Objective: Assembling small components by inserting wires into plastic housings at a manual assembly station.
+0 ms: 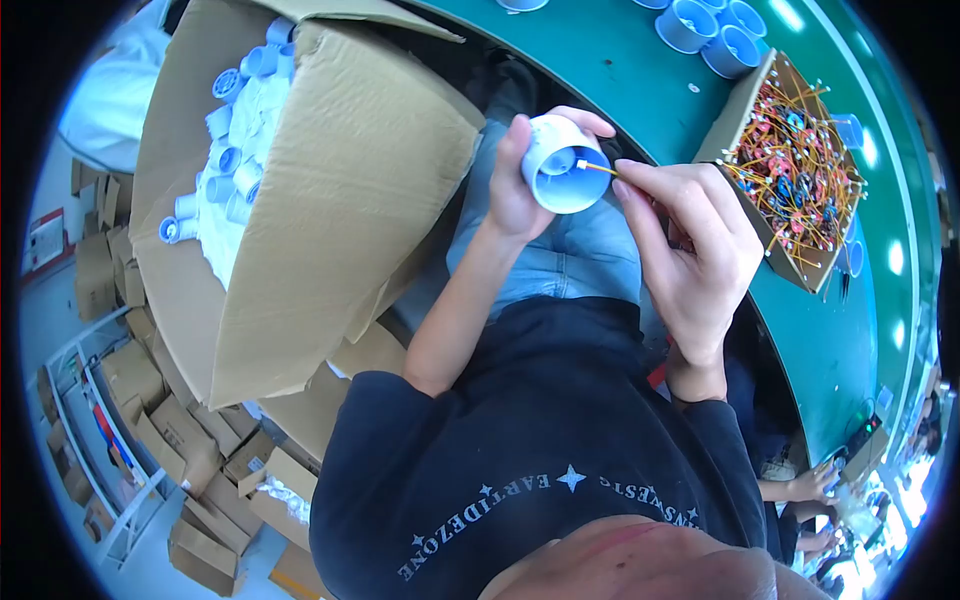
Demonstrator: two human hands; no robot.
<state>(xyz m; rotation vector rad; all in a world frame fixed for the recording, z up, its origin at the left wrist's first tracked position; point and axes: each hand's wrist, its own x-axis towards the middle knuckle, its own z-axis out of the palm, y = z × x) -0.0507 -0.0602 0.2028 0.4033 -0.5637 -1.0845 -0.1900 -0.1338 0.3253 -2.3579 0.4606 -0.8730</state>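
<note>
My left hand is wrapped round a pale blue plastic cup-shaped housing, its open mouth tilted toward me. Inside the housing a smaller round tube shows at the bottom. Between the thumb and forefinger of my right hand is a thin yellow-orange wire with a small white connector at its tip. The connector end reaches into the mouth of the housing. Whether it touches the inner wall, I cannot tell. Both hands are above my lap.
To my left stands a large cardboard box holding several blue housings. On the green table at right sits a carton of tangled wires. More blue cups stand at the back. Another person's hands show at lower right.
</note>
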